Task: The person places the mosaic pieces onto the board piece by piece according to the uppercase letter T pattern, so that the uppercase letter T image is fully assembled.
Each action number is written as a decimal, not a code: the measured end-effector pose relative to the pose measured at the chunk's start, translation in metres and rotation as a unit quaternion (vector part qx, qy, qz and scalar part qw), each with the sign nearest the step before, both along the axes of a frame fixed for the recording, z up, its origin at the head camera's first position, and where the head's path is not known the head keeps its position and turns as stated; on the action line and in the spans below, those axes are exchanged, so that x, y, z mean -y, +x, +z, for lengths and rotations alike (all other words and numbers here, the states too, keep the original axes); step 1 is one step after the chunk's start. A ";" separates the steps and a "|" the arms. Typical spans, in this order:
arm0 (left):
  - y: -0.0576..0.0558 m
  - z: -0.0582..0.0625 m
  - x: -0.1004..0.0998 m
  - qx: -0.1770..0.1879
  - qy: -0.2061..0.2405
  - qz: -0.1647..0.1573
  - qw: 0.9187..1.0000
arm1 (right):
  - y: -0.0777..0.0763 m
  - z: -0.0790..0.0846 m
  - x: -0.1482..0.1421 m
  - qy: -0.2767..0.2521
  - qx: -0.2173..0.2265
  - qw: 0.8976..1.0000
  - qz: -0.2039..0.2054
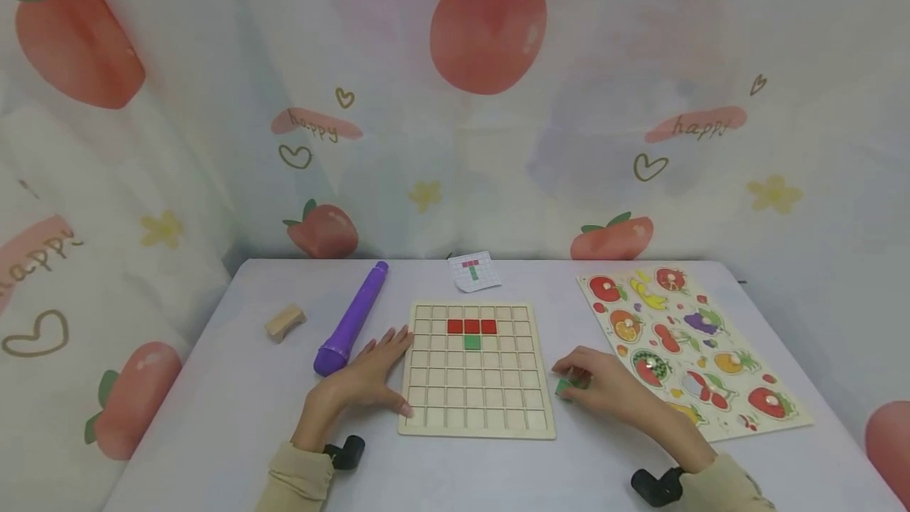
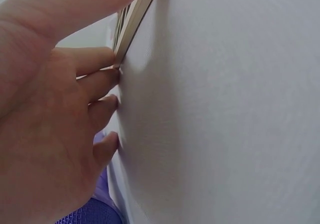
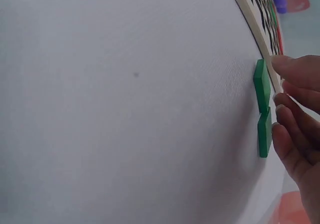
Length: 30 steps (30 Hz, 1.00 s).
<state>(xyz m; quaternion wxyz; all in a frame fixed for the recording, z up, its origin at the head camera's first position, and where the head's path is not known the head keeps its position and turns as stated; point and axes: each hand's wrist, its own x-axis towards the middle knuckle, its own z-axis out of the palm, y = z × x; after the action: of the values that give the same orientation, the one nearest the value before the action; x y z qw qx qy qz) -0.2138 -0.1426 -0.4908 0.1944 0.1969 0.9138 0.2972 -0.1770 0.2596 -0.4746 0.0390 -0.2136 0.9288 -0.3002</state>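
A wooden grid board lies flat on the table. Three red square tiles form a row in it, with one green tile directly below the middle one. My left hand rests at the board's left edge, fingers spread and thumb on the lower left corner. Beside the board's right edge, my right hand hovers low with loosely bent fingers. Two loose green tiles lie on the table right by its fingertips; the hand partly covers them in the head view.
Left of the board lie a purple toy microphone and a small arched wooden block. Behind it is a paper card printed with a red and green T. A fruit puzzle board lies at the right.
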 end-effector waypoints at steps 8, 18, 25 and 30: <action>0.000 0.002 0.002 0.001 0.005 0.004 1.000 | 0.001 -0.004 -0.007 0.006 0.007 1.000 -0.008; -0.002 -0.001 0.003 -0.001 0.005 0.004 1.000 | -0.001 -0.004 -0.006 0.007 0.013 1.000 -0.002; -0.001 0.000 0.002 -0.002 0.011 -0.003 1.000 | 0.000 -0.004 -0.005 0.005 0.016 1.000 -0.002; -0.001 -0.001 0.002 -0.003 0.014 -0.007 1.000 | -0.001 -0.007 -0.005 0.004 0.010 1.000 0.007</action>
<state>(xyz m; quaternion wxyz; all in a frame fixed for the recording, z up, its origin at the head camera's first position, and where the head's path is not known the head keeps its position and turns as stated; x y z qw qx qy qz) -0.2150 -0.1441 -0.4918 0.1914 0.2072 0.9086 0.3079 -0.1781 0.2648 -0.4819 0.0514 -0.2174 0.9279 -0.2984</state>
